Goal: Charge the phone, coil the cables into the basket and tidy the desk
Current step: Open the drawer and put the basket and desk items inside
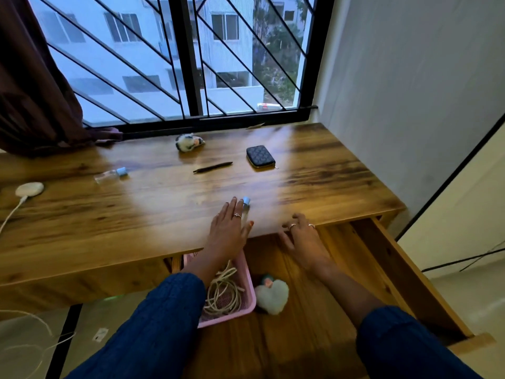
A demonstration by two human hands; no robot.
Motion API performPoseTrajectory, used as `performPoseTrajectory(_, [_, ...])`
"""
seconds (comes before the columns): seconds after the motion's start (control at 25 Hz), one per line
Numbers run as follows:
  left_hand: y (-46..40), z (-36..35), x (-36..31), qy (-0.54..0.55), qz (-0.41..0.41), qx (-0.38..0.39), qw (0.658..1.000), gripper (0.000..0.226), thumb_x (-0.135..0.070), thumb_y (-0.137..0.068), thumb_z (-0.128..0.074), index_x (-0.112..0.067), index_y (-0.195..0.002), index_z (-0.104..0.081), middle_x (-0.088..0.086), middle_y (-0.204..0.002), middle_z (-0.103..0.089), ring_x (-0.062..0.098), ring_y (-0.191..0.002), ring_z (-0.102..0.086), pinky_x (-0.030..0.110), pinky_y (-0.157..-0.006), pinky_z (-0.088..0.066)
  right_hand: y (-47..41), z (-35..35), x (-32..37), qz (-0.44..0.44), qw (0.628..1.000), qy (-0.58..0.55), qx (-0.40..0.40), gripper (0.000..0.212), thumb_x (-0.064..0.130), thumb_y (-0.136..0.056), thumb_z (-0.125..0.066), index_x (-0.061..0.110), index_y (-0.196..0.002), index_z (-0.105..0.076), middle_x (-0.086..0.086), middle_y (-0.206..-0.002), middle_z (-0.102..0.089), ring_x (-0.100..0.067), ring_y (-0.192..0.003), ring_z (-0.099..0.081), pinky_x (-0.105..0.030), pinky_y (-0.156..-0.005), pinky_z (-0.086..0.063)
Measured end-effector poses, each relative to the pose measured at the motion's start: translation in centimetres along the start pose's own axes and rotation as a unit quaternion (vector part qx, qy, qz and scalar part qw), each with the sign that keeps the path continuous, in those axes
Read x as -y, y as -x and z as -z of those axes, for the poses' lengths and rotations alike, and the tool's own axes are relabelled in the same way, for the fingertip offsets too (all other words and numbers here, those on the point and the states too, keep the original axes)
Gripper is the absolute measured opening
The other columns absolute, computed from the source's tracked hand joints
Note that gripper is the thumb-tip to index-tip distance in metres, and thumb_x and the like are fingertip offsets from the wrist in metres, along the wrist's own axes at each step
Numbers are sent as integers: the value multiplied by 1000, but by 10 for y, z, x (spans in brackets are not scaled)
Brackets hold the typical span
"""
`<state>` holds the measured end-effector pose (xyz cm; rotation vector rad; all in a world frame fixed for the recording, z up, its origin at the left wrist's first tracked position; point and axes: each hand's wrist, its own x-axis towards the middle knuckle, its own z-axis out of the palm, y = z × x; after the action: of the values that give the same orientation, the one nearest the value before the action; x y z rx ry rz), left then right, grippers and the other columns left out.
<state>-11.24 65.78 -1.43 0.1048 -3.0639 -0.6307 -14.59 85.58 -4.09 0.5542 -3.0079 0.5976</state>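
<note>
My left hand (228, 228) lies flat on the wooden desk (153, 222), fingers straight, touching a small clear bottle with a blue cap (246, 201) beside its index finger. My right hand (299, 233) rests with bent fingers on the desk's front edge, above the open drawer (388, 258). A pink basket (250, 285) in the drawer holds coiled white cables (222, 292). A white round charger pad (29, 189) sits at the desk's left edge, and its cable (12, 214) runs off the desk. No phone is in view.
On the desk lie a second blue-capped bottle (110, 175), a black pen (212, 167), a dark patterned pouch (260, 156) and a small plush toy (188, 142). A white heart plush (274, 295) lies in the drawer beside the basket. A curtain (35, 77) hangs at the left.
</note>
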Motion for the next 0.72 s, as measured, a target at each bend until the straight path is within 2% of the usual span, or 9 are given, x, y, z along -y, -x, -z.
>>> performPoseTrajectory(0.16, [-43, 0, -16, -10, -4, -9, 1000, 64, -43, -100, -31, -18, -152, -3, 2, -161, 1, 18, -148, 2, 39, -120, -8, -61, 13, -8, 15, 1000, 9, 10, 38, 36, -95, -49, 12, -123, -57, -12, -140, -39, -31, -125, -43, -41, -103, -37])
performPoseTrajectory(0.32, [-92, -1, -25, -55, 38, 5, 998, 68, -44, -99, -35, -15, -152, -4, 4, -161, -1, 21, -148, -3, 39, -119, -13, -123, 12, -18, 28, 999, 19, 28, 40, 35, -93, -50, 14, -127, -51, -12, -137, -39, -32, -123, -45, -42, -102, -38])
performPoseTrajectory(0.56, [-164, -6, -35, -143, 98, 142, 974, 93, -59, -85, -53, -14, -152, -7, 5, -160, -3, 21, -147, -9, 41, -118, -14, -221, -1, -26, 21, 998, 24, 48, 57, 43, -89, -53, 9, -134, -41, -16, -134, -37, -37, -120, -45, -44, -99, -38])
performPoseTrajectory(0.72, [-197, -12, -46, -161, 119, 211, 957, 106, -61, -74, -65, -13, -151, -12, 7, -157, -18, 27, -140, -30, 43, -111, -33, -275, -16, -21, 20, 997, 29, 74, 74, 52, -87, -51, 6, -140, -29, -22, -143, -26, -43, -128, -33, -50, -104, -32])
